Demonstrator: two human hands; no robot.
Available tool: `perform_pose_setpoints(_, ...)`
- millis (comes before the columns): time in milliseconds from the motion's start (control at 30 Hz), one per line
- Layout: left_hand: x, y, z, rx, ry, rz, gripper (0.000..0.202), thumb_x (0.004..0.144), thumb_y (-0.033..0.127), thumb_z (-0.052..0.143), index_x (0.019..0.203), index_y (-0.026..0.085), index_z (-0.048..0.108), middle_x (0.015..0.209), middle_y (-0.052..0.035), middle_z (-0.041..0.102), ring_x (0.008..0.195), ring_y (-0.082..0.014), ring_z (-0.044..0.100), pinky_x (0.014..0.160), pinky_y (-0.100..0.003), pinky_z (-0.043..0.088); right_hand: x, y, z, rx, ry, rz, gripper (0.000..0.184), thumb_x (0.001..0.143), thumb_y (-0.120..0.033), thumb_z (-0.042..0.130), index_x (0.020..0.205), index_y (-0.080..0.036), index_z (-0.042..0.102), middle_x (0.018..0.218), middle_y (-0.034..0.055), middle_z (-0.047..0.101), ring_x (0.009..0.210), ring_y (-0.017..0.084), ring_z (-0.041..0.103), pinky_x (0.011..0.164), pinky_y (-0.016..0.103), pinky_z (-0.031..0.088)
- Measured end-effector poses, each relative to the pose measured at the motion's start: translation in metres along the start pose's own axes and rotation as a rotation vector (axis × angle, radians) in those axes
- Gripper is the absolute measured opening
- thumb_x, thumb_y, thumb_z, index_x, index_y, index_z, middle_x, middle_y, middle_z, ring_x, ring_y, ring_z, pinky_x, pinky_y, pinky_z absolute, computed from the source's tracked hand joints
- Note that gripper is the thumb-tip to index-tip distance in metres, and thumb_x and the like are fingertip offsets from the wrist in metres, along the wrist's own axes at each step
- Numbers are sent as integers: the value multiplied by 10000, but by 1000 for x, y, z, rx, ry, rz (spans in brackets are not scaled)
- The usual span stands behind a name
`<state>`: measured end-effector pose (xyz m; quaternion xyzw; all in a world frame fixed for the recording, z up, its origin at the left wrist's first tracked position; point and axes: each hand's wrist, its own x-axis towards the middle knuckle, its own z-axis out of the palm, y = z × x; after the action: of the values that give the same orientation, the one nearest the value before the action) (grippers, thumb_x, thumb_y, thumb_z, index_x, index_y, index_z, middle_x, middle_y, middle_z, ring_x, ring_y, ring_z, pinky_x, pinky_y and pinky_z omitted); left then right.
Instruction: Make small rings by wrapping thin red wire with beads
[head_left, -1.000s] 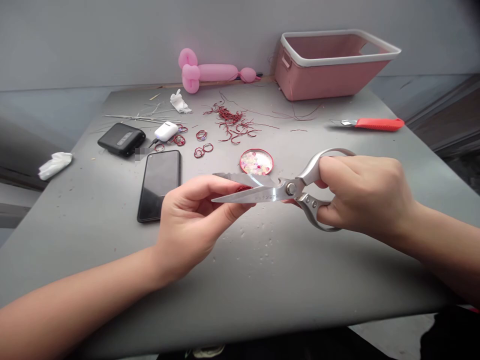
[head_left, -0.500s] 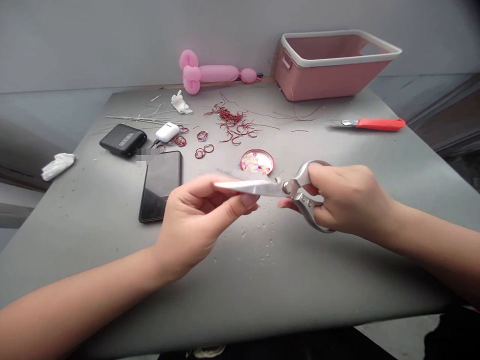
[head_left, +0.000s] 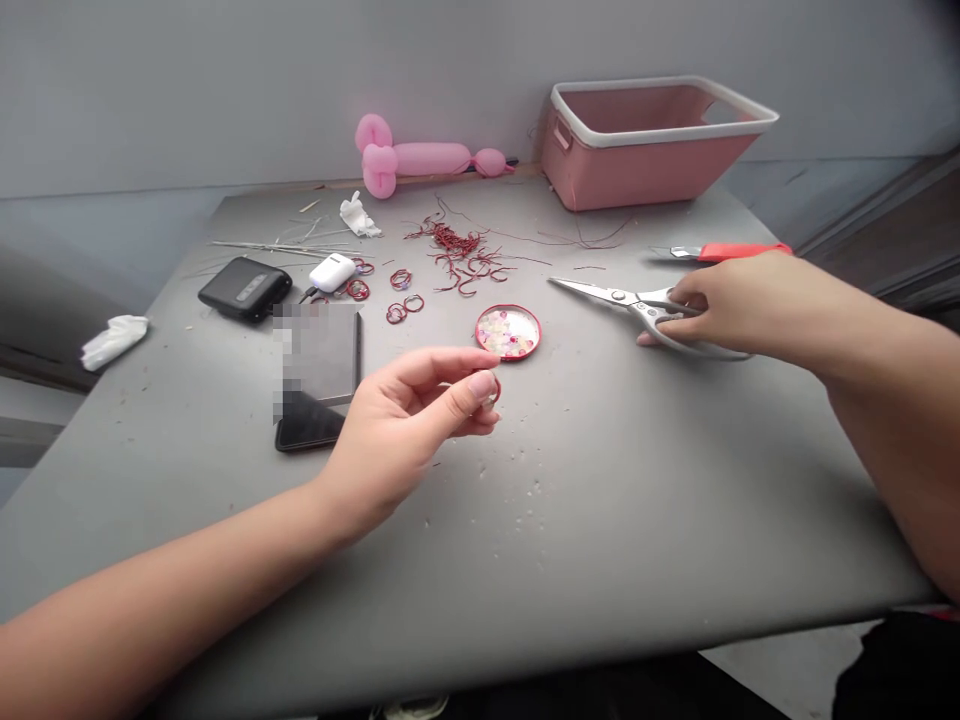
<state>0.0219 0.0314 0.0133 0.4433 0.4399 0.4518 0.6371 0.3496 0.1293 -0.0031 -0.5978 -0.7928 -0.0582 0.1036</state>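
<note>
My left hand (head_left: pixel 405 430) is raised over the middle of the table, thumb and fingers pinched on a small red wire ring (head_left: pixel 496 390). Only one edge of that ring shows past the fingertips. At the right, my right hand (head_left: pixel 757 305) has its fingers around the handles of the silver scissors (head_left: pixel 596 292), whose blades are together and point left. Just beyond the left fingertips lies a red-rimmed round lid (head_left: pixel 540 340) with pale and pink beads in it. Several finished-looking red wire rings (head_left: pixel 396 313) rest farther back, left of a heap of red wire pieces (head_left: pixel 454 240).
A red-handled utility knife (head_left: pixel 739 250) lies behind the right hand. The pink basket (head_left: pixel 622 175) and a pink balloon (head_left: pixel 431 158) stand along the wall. To the left are a black phone (head_left: pixel 307 425), a black box-shaped device (head_left: pixel 244 288), a white earphone case (head_left: pixel 332 270) and crumpled tissues (head_left: pixel 115 342).
My right hand has carried the scissors away from the left hand, to the right and back near the table, and the blades have closed. The left hand keeps its pinch, and the ring now shows.
</note>
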Motion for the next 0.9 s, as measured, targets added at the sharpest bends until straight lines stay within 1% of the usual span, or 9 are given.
perform_pose_setpoints(67, 2, 0, 0, 1, 25, -42, 160, 765, 299, 798, 857, 192, 724, 772, 14, 703, 683, -99, 706, 693, -213, 604, -1, -5, -4, -170, -102, 43, 459, 735, -589, 688, 588, -157, 646, 438, -22, 516, 371, 63, 403, 417, 263, 216)
perform_pose_setpoints(167, 3, 0, 0, 3, 51, -78, 201, 759, 329, 800, 804, 167, 689, 786, -4, 713, 771, -145, 739, 716, -232, 598, -14, -42, -14, -145, 192, -133, 195, 872, -330, 623, 886, -150, 697, 841, 89, 719, 683, 166, 647, 511, 274, 361)
perform_pose_setpoints(233, 3, -1, 1, 0, 34, -112, 208, 757, 338, 800, 795, 165, 690, 821, -19, 728, 852, -166, 739, 760, -250, 587, -28, -75, -21, 113, 425, -301, 105, 891, -262, 600, 847, -189, 663, 803, 68, 727, 744, 192, 678, 602, 298, 456)
perform_pose_setpoints(333, 1, -4, 2, -17, -37, -154, 188, 728, 317, 823, 772, 169, 718, 904, -36, 746, 926, -163, 710, 856, -276, 551, -47, -116, -26, 545, 229, -417, 103, 890, -320, 649, 907, -219, 636, 800, 33, 721, 680, 155, 667, 632, 291, 516)
perform_pose_setpoints(433, -3, -7, 4, -33, -130, -178, 150, 704, 284, 839, 722, 182, 730, 896, -28, 746, 884, -148, 682, 851, -274, 527, -57, -136, -25, 816, 42, -449, 197, 846, -357, 710, 970, -222, 636, 846, 17, 730, 669, 139, 667, 621, 273, 546)
perform_pose_setpoints(533, -7, -9, 6, -20, -166, -178, 141, 709, 302, 833, 735, 201, 738, 813, -13, 727, 786, -137, 649, 771, -266, 513, -59, -140, -22, 945, -11, -435, 34, 890, -234, 642, 924, -228, 644, 817, -1, 724, 684, 123, 663, 607, 248, 536)
perform_pose_setpoints(600, -8, -9, 7, 10, -184, -162, 154, 728, 329, 816, 741, 199, 735, 797, -10, 706, 760, -131, 619, 747, -262, 494, -60, -140, -20, 987, 6, -399, 51, 905, -189, 598, 901, -216, 640, 795, 0, 712, 668, 104, 647, 585, 221, 519)
perform_pose_setpoints(767, -10, -10, 8, 6, -378, -178, 173, 829, 366, 723, 757, 210, 703, 790, -3, 634, 753, -122, 556, 748, -254, 455, -62, -141, -22, 1134, -106, -355, 86, 935, -215, 551, 870, -186, 601, 768, 3, 691, 638, 74, 615, 569, 177, 498)
perform_pose_setpoints(900, -11, -10, 9, -126, -412, -207, 168, 844, 359, 706, 759, 218, 674, 815, -14, 589, 816, -144, 558, 725, -246, 440, -62, -143, -25, 1346, -259, -309, 142, 972, -266, 522, 875, -182, 583, 774, 9, 669, 695, 82, 604, 627, 187, 502)
